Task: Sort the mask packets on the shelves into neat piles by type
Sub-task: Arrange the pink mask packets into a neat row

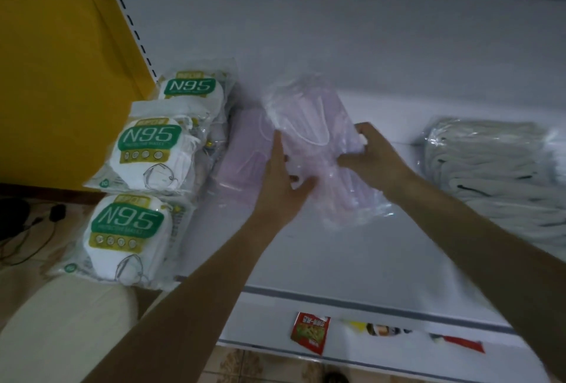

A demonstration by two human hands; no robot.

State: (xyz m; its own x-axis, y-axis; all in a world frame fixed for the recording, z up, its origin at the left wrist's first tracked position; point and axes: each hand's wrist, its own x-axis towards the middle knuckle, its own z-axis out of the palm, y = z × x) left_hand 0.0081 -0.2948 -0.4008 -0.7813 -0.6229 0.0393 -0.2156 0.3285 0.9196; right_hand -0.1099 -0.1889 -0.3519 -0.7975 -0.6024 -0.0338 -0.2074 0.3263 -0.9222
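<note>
Grip: left hand [283, 182] and right hand [372, 156] clutch the clear-plastic pink mask packet [318, 125] at 9 and 3 o'clock; likely light, floppy, slippery.

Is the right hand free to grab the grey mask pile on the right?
Likely not yet: the right hand, with the left hand, grips the pink packet. Nothing lies between it and the grey mask pile, though.

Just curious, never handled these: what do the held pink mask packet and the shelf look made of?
The pink mask packet: thin clear plastic film, glossy and crinkled, over pink masks, likely fabric. The shelf: smooth matt white, probably painted metal.
</note>
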